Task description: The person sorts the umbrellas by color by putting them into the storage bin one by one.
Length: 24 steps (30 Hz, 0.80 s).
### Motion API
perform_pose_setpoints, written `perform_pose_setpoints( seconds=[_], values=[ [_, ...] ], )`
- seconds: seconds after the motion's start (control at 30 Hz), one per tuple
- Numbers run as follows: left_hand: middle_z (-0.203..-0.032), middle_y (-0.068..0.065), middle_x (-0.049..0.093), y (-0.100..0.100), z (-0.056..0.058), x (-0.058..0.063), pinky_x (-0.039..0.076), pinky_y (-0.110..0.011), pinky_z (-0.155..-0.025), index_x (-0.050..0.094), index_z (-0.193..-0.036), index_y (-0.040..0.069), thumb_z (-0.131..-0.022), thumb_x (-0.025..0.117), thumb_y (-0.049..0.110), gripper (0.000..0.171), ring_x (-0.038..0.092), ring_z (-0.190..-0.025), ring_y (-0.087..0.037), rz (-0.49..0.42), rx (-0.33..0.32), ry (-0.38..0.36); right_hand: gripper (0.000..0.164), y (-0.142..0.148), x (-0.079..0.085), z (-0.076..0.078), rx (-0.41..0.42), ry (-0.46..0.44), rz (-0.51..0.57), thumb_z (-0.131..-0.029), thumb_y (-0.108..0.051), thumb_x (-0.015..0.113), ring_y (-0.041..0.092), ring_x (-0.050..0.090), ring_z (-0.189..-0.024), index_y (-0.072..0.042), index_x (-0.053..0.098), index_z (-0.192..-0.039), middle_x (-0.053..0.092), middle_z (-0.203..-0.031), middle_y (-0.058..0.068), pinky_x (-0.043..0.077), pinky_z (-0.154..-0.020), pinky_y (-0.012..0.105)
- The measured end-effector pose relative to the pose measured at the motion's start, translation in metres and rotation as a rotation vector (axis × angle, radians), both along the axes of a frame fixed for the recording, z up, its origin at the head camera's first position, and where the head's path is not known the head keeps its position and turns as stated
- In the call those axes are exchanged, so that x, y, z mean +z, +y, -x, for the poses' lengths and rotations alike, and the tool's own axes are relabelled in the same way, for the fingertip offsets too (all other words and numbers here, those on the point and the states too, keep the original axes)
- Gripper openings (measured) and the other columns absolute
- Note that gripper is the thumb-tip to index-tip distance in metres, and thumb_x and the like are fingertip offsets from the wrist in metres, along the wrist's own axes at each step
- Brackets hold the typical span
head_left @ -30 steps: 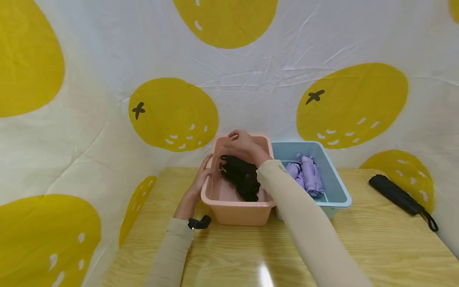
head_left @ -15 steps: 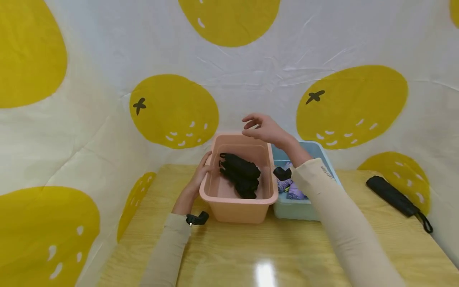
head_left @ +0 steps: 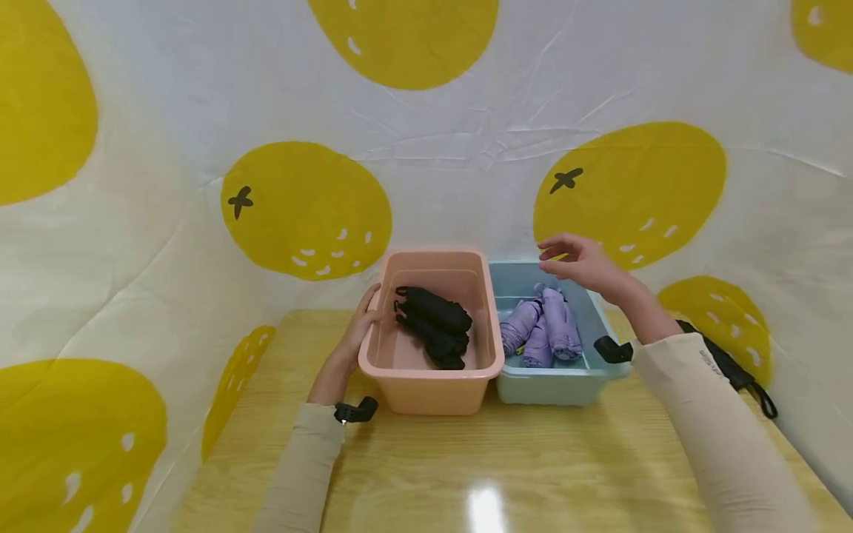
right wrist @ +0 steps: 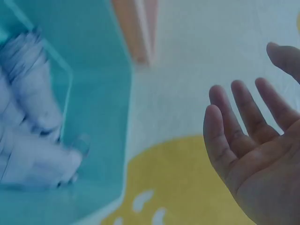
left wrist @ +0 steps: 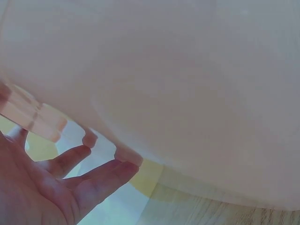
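Observation:
My left hand (head_left: 352,337) holds the left rim of the pink bin (head_left: 433,392), thumb at the rim, fingertips against the outer wall in the left wrist view. Folded black umbrellas (head_left: 436,311) with wrist loops lie bunched inside it. Close beside it on the right stands the blue bin (head_left: 553,389), holding three folded purple umbrellas (head_left: 563,326). My right hand (head_left: 586,265) hangs above the blue bin's back right part, with nothing in it. In the right wrist view, its fingers (right wrist: 248,112) are relaxed and spread, palm showing.
Another folded black umbrella (head_left: 725,359) lies on the wooden table (head_left: 426,459) at the right, partly hidden behind my right sleeve. A white cloth (head_left: 453,185) printed with yellow fruit hangs behind the bins and along the sides.
My right hand has moved up out of the pink bin and rightward to over the blue bin, uncovering the black umbrellas. My left hand has stayed at the pink rim.

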State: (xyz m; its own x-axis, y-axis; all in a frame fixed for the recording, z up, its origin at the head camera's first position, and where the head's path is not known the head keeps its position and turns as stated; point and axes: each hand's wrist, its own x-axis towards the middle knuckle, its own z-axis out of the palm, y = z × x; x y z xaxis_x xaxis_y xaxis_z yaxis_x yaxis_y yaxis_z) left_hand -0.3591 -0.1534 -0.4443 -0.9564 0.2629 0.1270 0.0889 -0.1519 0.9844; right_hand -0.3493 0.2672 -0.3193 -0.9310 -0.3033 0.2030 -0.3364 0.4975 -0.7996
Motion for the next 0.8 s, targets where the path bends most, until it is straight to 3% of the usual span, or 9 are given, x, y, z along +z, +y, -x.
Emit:
perform_pose_setpoints(
  seconds=[0.07,0.3,0.5,0.57,0.67,0.8],
  values=[
    [-0.158,-0.015,0.01,-0.002,-0.001,0.0,0.02,-0.06,-0.107,0.012,-0.157,0.021,-0.101,0.038,0.005,0.064,0.024,-0.136,-0.043,0.008,0.016,-0.009,0.048,0.019,-0.008,-0.003,-0.022,-0.007,-0.023,-0.095,-0.023,0.064,0.016,0.063,-0.094,0.001,0.051,-0.135,0.058,-0.122,0.022,0.052,-0.08,0.032],
    [-0.16,-0.013,0.005,-0.007,-0.001,0.002,0.019,-0.06,-0.107,0.011,-0.157,0.021,-0.101,0.037,0.005,0.064,0.02,-0.138,-0.044,0.027,0.034,0.001,0.053,0.089,-0.043,-0.011,-0.159,-0.061,-0.129,-0.098,-0.033,0.059,0.035,0.059,-0.103,0.003,0.048,-0.134,0.055,-0.123,0.025,0.052,-0.078,0.033],
    [-0.16,-0.011,0.004,-0.009,0.0,-0.001,0.021,-0.06,-0.106,0.007,-0.158,0.023,-0.102,0.036,0.006,0.065,0.021,-0.137,-0.045,0.018,0.003,0.0,0.058,0.155,-0.079,-0.023,-0.2,-0.106,-0.162,-0.099,-0.032,0.056,0.007,0.06,-0.088,0.01,0.042,-0.136,0.051,-0.124,0.031,0.052,-0.073,0.029],
    [-0.16,-0.011,0.005,-0.008,-0.001,-0.002,0.02,-0.06,-0.107,0.009,-0.157,0.023,-0.102,0.037,0.006,0.064,0.02,-0.138,-0.045,0.007,0.002,0.007,0.058,0.172,-0.088,-0.027,-0.209,-0.123,-0.165,-0.1,-0.031,0.055,0.005,0.06,-0.087,0.012,0.04,-0.136,0.05,-0.124,0.034,0.052,-0.072,0.029],
    [-0.16,-0.011,0.006,-0.006,-0.001,-0.003,0.019,-0.06,-0.108,0.011,-0.157,0.022,-0.102,0.037,0.005,0.063,0.018,-0.139,-0.045,-0.006,0.01,0.021,0.061,0.195,-0.103,-0.033,-0.229,-0.138,-0.204,-0.101,-0.032,0.053,0.025,0.062,-0.099,0.015,0.038,-0.137,0.047,-0.127,0.038,0.053,-0.076,0.037],
    [-0.159,-0.012,0.007,-0.004,0.0,-0.005,0.018,-0.06,-0.108,0.011,-0.157,0.02,-0.102,0.036,0.004,0.063,0.017,-0.139,-0.045,-0.016,0.012,0.023,0.067,0.223,-0.126,-0.036,-0.298,-0.104,-0.304,-0.1,-0.037,0.053,0.056,0.042,-0.114,0.017,0.038,-0.135,0.037,-0.132,0.044,0.045,-0.083,0.058]
  ],
)
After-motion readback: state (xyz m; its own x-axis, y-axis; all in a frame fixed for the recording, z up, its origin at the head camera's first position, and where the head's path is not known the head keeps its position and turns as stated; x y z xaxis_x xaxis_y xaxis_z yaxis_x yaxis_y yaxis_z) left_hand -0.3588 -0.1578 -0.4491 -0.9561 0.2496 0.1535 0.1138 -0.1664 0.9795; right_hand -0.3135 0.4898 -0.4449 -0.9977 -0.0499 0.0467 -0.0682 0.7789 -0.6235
